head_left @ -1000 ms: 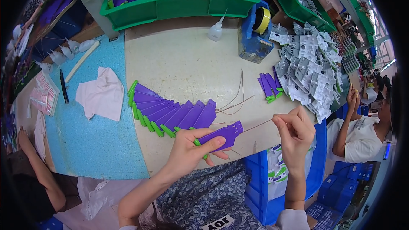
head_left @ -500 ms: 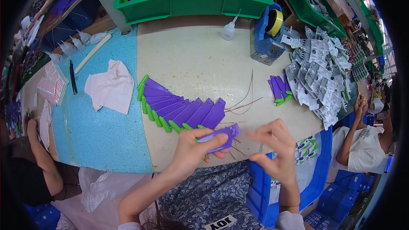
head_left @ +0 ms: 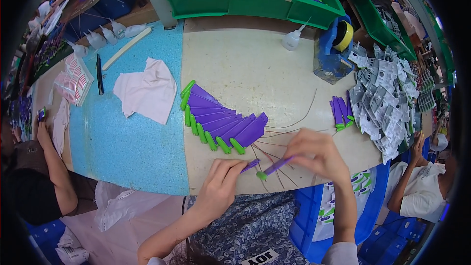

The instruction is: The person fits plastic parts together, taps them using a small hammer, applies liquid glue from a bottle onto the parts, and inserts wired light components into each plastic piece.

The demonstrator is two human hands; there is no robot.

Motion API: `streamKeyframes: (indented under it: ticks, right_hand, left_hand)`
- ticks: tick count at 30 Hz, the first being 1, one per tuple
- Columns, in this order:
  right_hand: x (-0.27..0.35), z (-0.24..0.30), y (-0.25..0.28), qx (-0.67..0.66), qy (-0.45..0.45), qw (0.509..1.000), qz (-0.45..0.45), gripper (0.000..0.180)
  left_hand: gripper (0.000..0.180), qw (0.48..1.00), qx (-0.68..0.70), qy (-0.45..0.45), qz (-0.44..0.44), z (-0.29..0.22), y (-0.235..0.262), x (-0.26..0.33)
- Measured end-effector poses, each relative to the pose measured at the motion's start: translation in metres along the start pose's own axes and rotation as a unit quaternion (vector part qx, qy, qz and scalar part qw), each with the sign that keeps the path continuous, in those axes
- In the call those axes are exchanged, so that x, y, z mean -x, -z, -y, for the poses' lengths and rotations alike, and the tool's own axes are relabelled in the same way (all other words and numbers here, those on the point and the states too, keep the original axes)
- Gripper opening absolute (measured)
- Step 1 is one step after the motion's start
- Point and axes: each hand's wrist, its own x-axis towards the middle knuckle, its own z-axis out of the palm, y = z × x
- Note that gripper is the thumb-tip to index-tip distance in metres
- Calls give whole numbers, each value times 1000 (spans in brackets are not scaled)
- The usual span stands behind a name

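Note:
Near the table's front edge, my left hand (head_left: 220, 182) pinches a small purple plastic piece (head_left: 251, 165). My right hand (head_left: 318, 153), slightly blurred, grips a narrow purple plastic fin (head_left: 278, 166) whose green tip (head_left: 262, 175) points toward the left hand. The two held pieces are close together; whether they touch I cannot tell. Just beyond the hands lies a fanned row of overlapping purple fins (head_left: 223, 121) with green ends. Thin wires (head_left: 274, 131) spread over the table from the row's right end and beneath the hands.
A green bin (head_left: 255, 3) of purple and green parts stands at the back. Nearby are a white squeeze bottle (head_left: 291, 40) and a blue tape dispenser (head_left: 333, 56). Grey castings (head_left: 382, 95) are heaped right, beside small purple pieces (head_left: 339, 110). A cloth (head_left: 147, 91) lies left; co-workers sit both sides.
My right hand was empty with fingers apart and now holds a purple fin with a green tip. The purple piece in my left hand has turned more edge-on. The whole view has shifted.

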Motion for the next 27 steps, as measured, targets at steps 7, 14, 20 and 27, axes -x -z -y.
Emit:
streamKeyframes:
  ticks: [7, 14, 20, 27]
  right_hand:
    - [10, 8, -46, 37, -70, 996, -48, 39]
    - [-57, -7, -45, 75, -28, 996, -50, 36]
    - [-36, -9, -10, -37, 61, 997, 3, 21]
    - [-10, 27, -55, 132, 19, 990, -40, 41]
  left_hand:
    - [23, 996, 81, -12, 25, 4, -10, -9]
    - [20, 999, 51, -16, -6, 1, -5, 1]
    - [24, 998, -62, 26, -11, 11, 31, 10]
    - [52, 994, -4, 24, 107, 0, 10, 0]
